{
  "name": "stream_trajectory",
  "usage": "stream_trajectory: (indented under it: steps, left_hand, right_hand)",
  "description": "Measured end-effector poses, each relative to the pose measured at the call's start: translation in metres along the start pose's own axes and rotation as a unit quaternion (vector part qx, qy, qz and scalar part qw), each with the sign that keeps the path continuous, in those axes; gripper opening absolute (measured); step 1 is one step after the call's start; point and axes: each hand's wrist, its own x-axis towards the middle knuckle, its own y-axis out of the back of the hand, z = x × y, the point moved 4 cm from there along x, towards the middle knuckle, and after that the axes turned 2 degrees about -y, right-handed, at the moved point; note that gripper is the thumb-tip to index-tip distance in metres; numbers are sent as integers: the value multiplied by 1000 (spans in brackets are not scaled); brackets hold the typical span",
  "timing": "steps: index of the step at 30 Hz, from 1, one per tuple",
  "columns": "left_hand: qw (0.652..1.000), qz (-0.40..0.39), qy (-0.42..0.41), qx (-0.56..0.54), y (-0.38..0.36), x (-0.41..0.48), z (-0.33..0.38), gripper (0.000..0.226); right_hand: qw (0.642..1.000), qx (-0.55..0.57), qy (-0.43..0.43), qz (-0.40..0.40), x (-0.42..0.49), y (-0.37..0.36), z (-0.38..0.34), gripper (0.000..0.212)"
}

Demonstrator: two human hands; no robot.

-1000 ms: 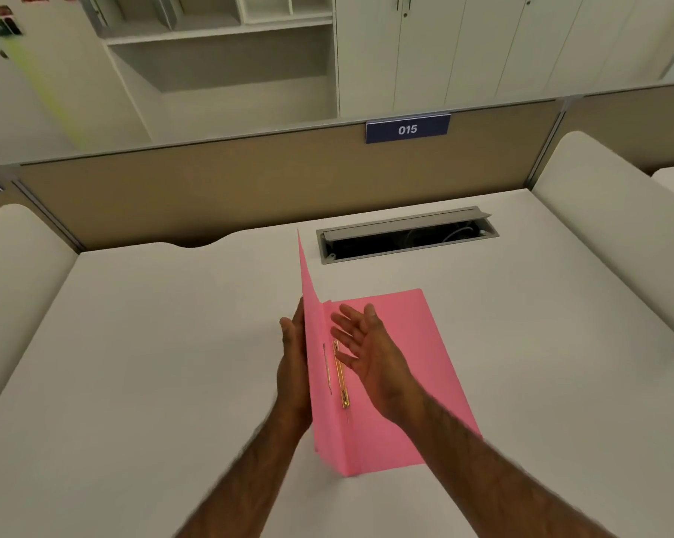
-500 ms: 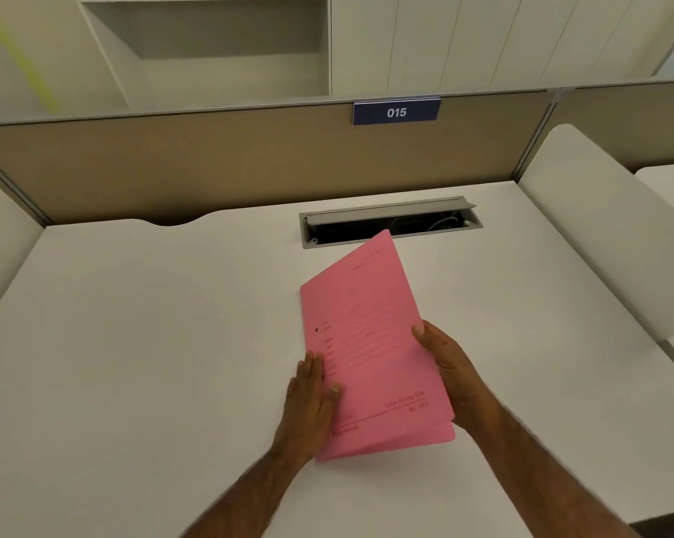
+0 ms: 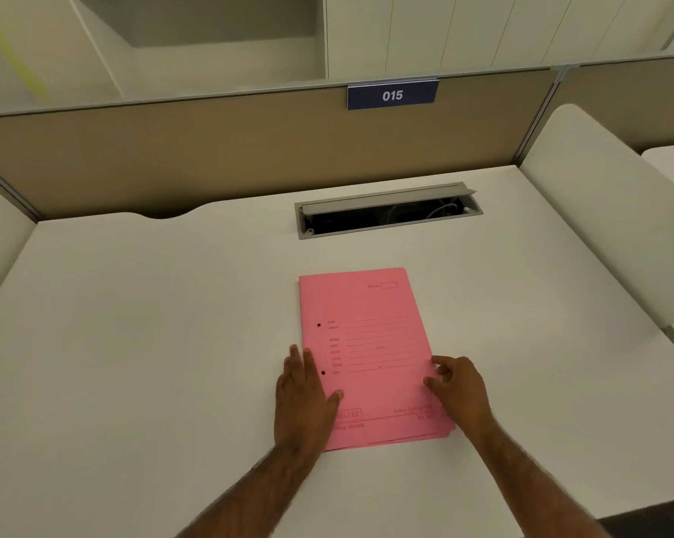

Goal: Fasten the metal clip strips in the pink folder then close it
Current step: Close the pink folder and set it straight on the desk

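The pink folder (image 3: 370, 343) lies closed and flat on the white desk (image 3: 153, 343), its printed front cover facing up, with two small dark holes near its left spine. The metal clip strips are hidden inside. My left hand (image 3: 304, 398) rests flat along the folder's lower left edge, thumb on the cover. At the lower right edge my right hand (image 3: 457, 386) touches the cover with loosely curled fingers. Neither hand grips the folder.
An open grey cable hatch (image 3: 389, 213) is sunk into the desk just beyond the folder. A beige partition (image 3: 211, 149) with a blue "015" plate (image 3: 392, 95) stands at the back. White side panels (image 3: 599, 211) flank the desk.
The front cover stood upright a second ago, with the clip strip visible. It swung down to the right, and the folder now lies closed and flat with both hands on its edges.
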Motion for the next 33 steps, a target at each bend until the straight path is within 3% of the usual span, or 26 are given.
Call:
stream_trajectory:
  steps: [2, 6, 10, 14, 19, 24, 29, 33]
  left_hand:
    - [998, 12, 65, -14, 3, -9, 0, 82]
    - [991, 15, 123, -56, 14, -14, -1, 48]
    - [940, 31, 153, -304, 25, -11, -1, 16]
    - [890, 43, 149, -428, 36, -17, 6, 17]
    - [855, 84, 100, -501, 78, -25, 10, 18]
    - [823, 119, 79, -550, 132, -20, -25, 17]
    - [821, 147, 96, -544, 177, 10, -88, 19]
    - [857, 121, 96, -492, 200, 57, -136, 34]
  right_hand:
    - [999, -47, 12, 9, -2, -8, 2, 49]
    - [995, -89, 23, 26, -7, -18, 5, 54]
    - [995, -96, 18, 37, -11, -19, 4, 55]
    - [996, -81, 11, 37, -14, -16, -1, 53]
    - [989, 128, -15, 72, -24, -10, -21, 56]
    - [937, 344, -33, -53, -35, -22, -79, 31]
    - [917, 386, 24, -98, -24, -37, -158, 29]
    - [930, 352, 52, -95, 8, -60, -215, 26]
